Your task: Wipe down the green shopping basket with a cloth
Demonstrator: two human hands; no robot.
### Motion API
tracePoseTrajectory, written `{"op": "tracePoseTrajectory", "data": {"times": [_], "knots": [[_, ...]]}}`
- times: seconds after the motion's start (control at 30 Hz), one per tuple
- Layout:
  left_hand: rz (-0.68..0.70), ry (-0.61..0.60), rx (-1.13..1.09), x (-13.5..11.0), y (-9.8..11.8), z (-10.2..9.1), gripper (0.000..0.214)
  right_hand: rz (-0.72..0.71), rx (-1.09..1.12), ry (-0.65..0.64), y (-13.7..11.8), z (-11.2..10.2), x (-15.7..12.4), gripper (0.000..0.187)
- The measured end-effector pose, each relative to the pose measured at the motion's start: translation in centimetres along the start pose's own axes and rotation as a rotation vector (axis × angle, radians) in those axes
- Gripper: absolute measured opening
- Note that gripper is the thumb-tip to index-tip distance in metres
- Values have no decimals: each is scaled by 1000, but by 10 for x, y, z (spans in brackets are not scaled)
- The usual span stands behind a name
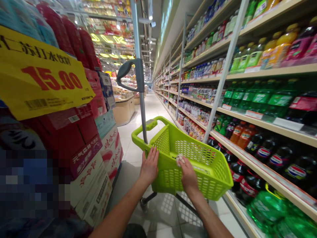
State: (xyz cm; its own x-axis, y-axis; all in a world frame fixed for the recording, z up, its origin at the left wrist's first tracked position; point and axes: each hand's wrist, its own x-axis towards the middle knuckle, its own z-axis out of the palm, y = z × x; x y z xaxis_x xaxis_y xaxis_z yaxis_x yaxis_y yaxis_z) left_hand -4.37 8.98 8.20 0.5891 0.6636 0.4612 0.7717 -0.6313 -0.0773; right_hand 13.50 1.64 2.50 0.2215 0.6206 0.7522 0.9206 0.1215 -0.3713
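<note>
A lime-green shopping cart basket (213, 185) with perforated walls stands before me on dark metal legs. My left hand (150, 165) lies against its near side by the handle end, with fingers stretched out flat. Pinched in my right hand (190, 177) is a crumpled white cloth (180, 160), held at the top of the basket's near wall. Whether it is fabric or paper I cannot tell. From the basket's left end rises a metal pole (143, 115) that carries a grey loop handle (130, 75).
Shelves (269, 124) of bottled drinks line the right side, close to the basket. Stacked drink cartons (86, 175) with a yellow price sign (47, 74) stand at the left. A tiled aisle (148, 102) runs ahead past a rounded wooden display counter (123, 111).
</note>
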Motion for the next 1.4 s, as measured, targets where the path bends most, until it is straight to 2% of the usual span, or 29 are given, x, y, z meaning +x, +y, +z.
{"op": "tracePoseTrajectory", "data": {"times": [0.07, 0.13, 0.2, 0.33, 0.4, 0.47, 0.57, 0.67, 0.8, 0.9, 1.0, 1.07, 1.13, 1.17, 1.33, 1.4], "knots": [[53, -16, -2, 2, 11, 8, 58, -41, 15, -32, -11, 6, 4, 47], [94, -27, 7, 2, 15, 11, 58, -68, 18, -52, -11, 6, 6, 46], [94, -30, 15, 2, 12, 10, 58, -61, -9, -55, 9, -7, -2, 50], [29, -20, 33, 4, 0, 0, 59, 74, -141, 0, 72, -55, -34, 54], [-2, -17, 36, 6, 2, -2, 59, 126, -188, 36, 84, -69, -43, 51], [-10, -21, 19, 8, 9, -1, 59, 112, -181, 26, 78, -69, -45, 51], [-11, -8, -18, 9, 18, 1, 58, 21, -114, -41, 58, -58, -41, 54], [-127, 85, -32, 11, 1, -3, 54, 3, -110, -44, 60, -59, -44, 55], [-380, 223, 14, 22, -45, -19, 52, 10, -136, -15, 95, -79, -63, 54], [-363, 115, 77, 34, -64, -29, 55, 52, -162, 10, 121, -84, -72, 52], [-266, -1, 92, 41, -58, -31, 55, 105, -214, 40, 131, -78, -62, 49], [-242, 6, 94, 41, -46, -29, 56, 120, -216, 40, 121, -72, -37, 50], [-222, 34, 96, 38, -34, -28, 56, 64, -154, 17, 92, -68, 2, 53], [-212, 46, 95, 37, -28, -28, 57, -7, -104, 16, 72, -67, 27, 54], [-150, 62, 38, 30, -8, -36, 55, -442, 70, 215, -52, -78, 166, 48], [-110, 70, 7, 29, -3, -39, 52, -568, 65, 237, -84, -85, 205, 43]]}}
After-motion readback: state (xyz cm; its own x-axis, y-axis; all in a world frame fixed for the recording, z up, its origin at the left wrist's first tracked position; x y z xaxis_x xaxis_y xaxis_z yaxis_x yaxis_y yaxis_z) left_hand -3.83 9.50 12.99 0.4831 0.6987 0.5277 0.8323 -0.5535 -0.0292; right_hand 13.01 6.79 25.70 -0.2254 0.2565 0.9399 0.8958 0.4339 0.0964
